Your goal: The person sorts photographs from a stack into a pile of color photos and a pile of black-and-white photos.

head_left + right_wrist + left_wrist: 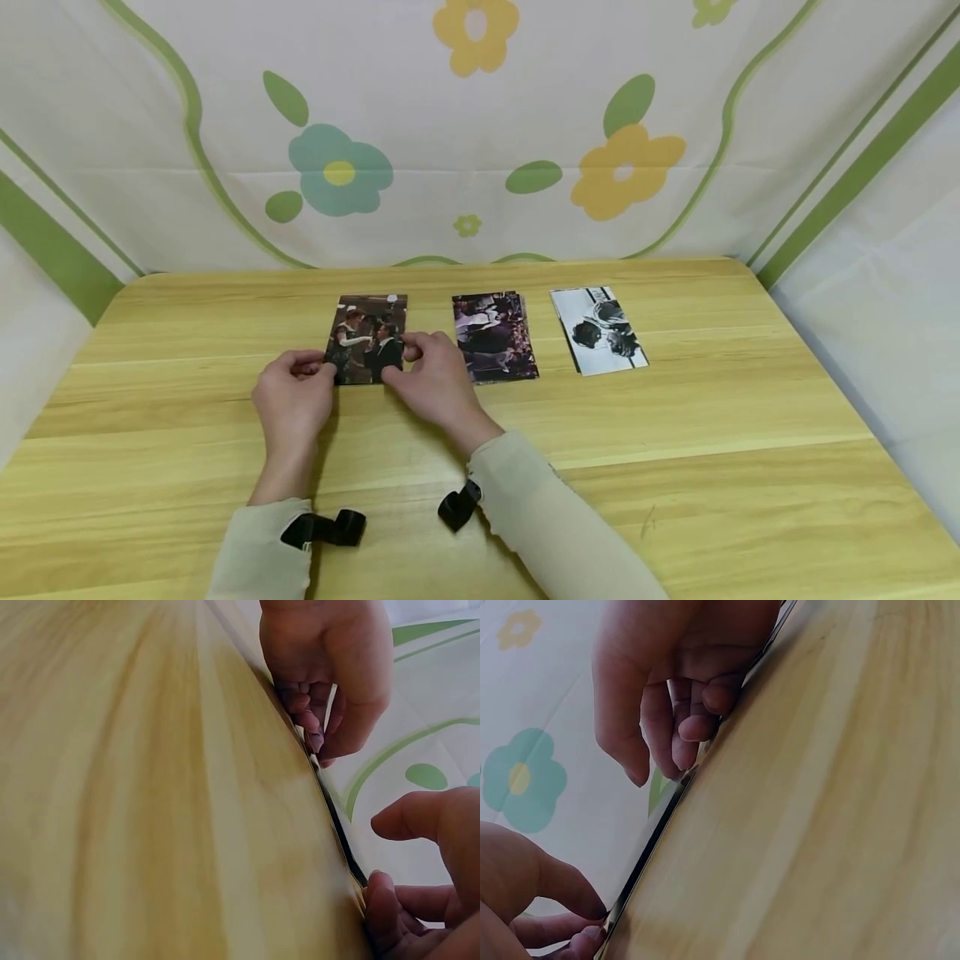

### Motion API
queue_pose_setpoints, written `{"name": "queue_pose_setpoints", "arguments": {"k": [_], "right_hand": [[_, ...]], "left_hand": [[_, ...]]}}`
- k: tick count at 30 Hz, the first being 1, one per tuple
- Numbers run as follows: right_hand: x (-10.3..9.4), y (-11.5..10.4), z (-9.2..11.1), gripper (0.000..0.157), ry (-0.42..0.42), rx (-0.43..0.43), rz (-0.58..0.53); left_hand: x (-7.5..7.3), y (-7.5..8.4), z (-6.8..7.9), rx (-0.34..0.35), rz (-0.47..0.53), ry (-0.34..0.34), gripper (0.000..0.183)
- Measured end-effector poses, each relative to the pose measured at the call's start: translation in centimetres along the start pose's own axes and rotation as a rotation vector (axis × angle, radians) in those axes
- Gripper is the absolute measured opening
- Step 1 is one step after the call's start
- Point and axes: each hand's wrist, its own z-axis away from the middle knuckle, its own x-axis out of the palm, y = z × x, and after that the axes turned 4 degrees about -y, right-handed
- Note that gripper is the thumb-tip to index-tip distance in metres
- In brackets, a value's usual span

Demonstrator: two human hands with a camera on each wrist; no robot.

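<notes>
A colour photo card (367,337) showing two dressed-up people lies at the left of the row on the wooden table. At its lower left edge, my left hand (294,400) pinches it between thumb and fingers. My right hand (438,379) is at the opposite edge, its fingers touching the card's side. In the right wrist view, the right thumb (409,816) is raised off the card, apart from the fingers. The card's edge (654,832) looks thin and dark from the side; how many cards lie under the top one cannot be told.
Just right of my right hand lies a stack of dark purplish photo cards (491,333), slightly uneven. Farther right is a black-and-white photo card (600,329), with a dark one peeking from beneath. A flowered cloth (465,125) hangs behind the table (712,500).
</notes>
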Motion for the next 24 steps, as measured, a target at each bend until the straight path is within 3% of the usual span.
{"name": "queue_pose_setpoints", "arguments": {"k": [9, 24], "right_hand": [[0.12, 0.1, -0.12, 0.057, 0.007, 0.008, 0.006], [0.07, 0.13, 0.08, 0.058, 0.004, 0.016, -0.019]], "left_hand": [[0.26, -0.42, 0.05, 0.064, -0.038, 0.039, 0.024], [0.29, -0.26, 0.18, 0.069, -0.034, 0.044, 0.025]]}}
